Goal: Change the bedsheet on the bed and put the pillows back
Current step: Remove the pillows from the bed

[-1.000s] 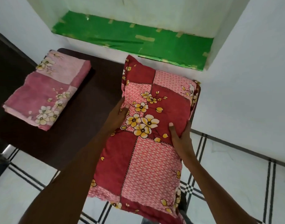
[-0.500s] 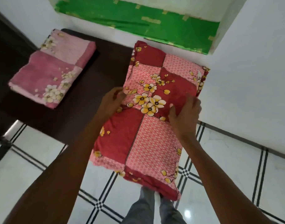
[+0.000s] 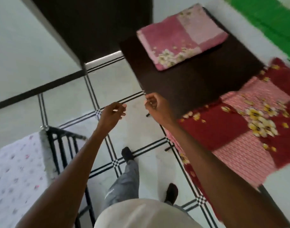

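the white tiled floor with black double lines (image 3: 67, 99) fills most of your view, and your legs in grey trousers (image 3: 124, 183) stand on it with dark footwear. at the upper right sits the dark brown wooden bench (image 3: 198, 79), pushed against the white wall below a green-painted ledge (image 3: 272, 18). at lower left you see the bed with its black metal frame (image 3: 58, 145), covered by a white mattress surface with small pink and grey flower print (image 3: 17, 175); only its corner shows.

on the bench's near end lies the red patchwork pillow with yellow and white flowers (image 3: 239, 129), flat, with one end hanging over the bench edge toward you. well apart from it, at the bench's far end, lies the folded pink floral cloth bundle (image 3: 182, 38), flat too; whether it is a pillow or a sheet, the blur does not let you tell.

your left hand (image 3: 112, 114) and right hand (image 3: 155, 106) hang over the floor, near each other but not touching, fingers loosely curled and holding nothing. the right hand is just beside the bench's corner, clear of the red pillow; your right forearm crosses in front of the pillow's near edge.
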{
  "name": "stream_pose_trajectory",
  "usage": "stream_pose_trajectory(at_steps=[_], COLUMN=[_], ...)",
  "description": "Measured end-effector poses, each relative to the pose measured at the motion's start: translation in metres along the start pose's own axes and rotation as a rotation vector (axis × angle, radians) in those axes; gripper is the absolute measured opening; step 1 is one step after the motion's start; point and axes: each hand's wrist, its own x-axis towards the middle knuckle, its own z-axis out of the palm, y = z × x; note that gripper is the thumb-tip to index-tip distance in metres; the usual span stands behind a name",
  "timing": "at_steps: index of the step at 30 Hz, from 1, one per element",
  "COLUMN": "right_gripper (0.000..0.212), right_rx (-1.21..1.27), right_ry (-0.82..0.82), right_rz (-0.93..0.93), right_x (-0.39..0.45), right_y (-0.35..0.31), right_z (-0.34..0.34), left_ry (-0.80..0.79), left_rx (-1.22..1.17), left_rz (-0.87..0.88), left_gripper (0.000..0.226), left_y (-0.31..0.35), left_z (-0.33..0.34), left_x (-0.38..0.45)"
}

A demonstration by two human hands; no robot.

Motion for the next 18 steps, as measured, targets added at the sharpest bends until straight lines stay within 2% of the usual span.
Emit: stream_pose_trajectory(at_steps=[4, 8, 11, 18], right_gripper=[0.012, 0.018, 0.019, 0.020], right_rx=[-0.028, -0.085, -0.100, -0.206], right_ry=[-0.111, -0.207, -0.270, -0.553], right_rz=[-0.031, -0.046, -0.070, -0.150], right_x=[0.049, 0.103, 0.147, 0.242], right_y=[-0.039, -0.091, -0.127, -0.196], right_z=[0.084, 0.151, 0.204, 0.338], left_ry=[0.102, 0.202, 0.292, 0.424], left_rx=[-0.088, -0.088, -0.110, -0.143], left_rz=[-0.062, -0.100, -0.104, -0.188], left_gripper=[0.038, 0.054, 0.036, 0.021], left_y=[-0.035, -0.052, -0.062, -0.105], left_z=[-0.092, -0.179, -0.239, -0.358], left_x=[0.021, 0.052, 0.082, 0.141])
